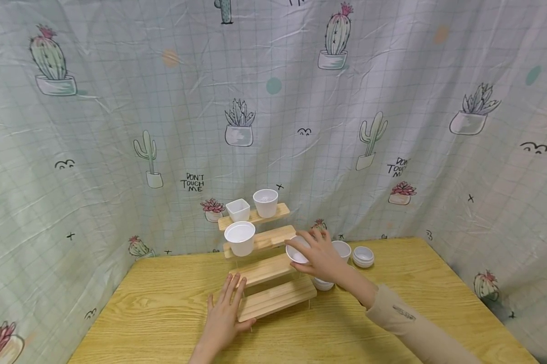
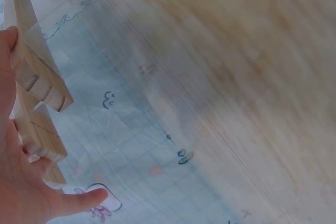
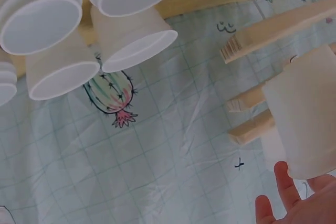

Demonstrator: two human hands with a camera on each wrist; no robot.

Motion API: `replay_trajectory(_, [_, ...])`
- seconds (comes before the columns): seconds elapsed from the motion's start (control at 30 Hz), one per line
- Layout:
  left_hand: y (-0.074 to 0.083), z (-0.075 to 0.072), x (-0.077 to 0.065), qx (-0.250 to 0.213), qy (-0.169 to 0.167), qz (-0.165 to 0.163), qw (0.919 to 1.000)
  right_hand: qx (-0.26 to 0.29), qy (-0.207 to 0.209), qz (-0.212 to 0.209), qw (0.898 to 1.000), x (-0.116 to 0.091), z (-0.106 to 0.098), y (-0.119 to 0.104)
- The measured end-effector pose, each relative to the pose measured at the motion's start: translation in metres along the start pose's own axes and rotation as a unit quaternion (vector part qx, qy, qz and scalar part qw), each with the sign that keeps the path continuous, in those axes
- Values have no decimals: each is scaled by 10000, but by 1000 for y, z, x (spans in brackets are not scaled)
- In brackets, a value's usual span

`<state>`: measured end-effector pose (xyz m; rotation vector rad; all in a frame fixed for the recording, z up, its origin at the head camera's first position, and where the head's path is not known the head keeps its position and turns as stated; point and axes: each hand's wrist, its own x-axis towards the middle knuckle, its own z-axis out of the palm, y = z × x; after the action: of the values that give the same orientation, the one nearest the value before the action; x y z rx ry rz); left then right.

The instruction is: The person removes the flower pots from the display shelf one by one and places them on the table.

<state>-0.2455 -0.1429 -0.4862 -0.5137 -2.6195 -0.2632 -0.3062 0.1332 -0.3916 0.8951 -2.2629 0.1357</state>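
Note:
A wooden tiered stand [image 1: 278,300] stands on the table. My left hand [image 1: 223,316] rests against its left side, fingers stretched along the board ends and thumb by the lowest board's front. My right hand [image 1: 322,255] holds a white pot [image 1: 297,249] from its right side, near the right ends of the middle boards; in the right wrist view this pot [image 3: 304,114] appears large beside the fingers. A square white pot [image 1: 238,210] and a round one [image 1: 266,203] stand on the top board. Another round pot [image 1: 240,238] sits on the second board's left part.
Several white pots stand right of the stand, among them a round pot [image 1: 341,251] partly behind the right hand and a low bowl [image 1: 363,257]. The wooden table [image 1: 164,303] meets a cactus-print curtain [image 1: 273,126] at the back and sides.

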Motion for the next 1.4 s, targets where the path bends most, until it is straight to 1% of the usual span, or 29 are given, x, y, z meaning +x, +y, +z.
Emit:
replay_trajectory(0.17, [0, 0, -1, 3, -11, -32, 10000, -76, -98, -47, 9999, -11, -1, -1])
replay_trajectory(0.33, [1, 0, 0, -62, -24, -31, 10000, -178, 44, -37, 9998, -25, -2, -2])
replay_trajectory(0.57, [3, -2, 0, -83, -3, -27, 10000, 4, 112, -25, 9999, -46, -4, -3])
replay_trajectory(0.73, [2, -1, 1, -57, -12, -46, 10000, -22, 196, -44, 9998, -58, -4, 0])
replay_trajectory(0.87, [1, -1, 0, -35, 42, -12, 10000, -31, 247, -42, 9997, -67, -5, 3])
replay_trajectory(1.1, [2, -2, 0, 9, 16, -23, 10000, -182, 74, 112, 9997, -87, -8, 11])
replay_trajectory(1.4, [2, -2, 0, 23, 79, -6, 10000, -71, 164, 232, 9996, -107, -10, 28])
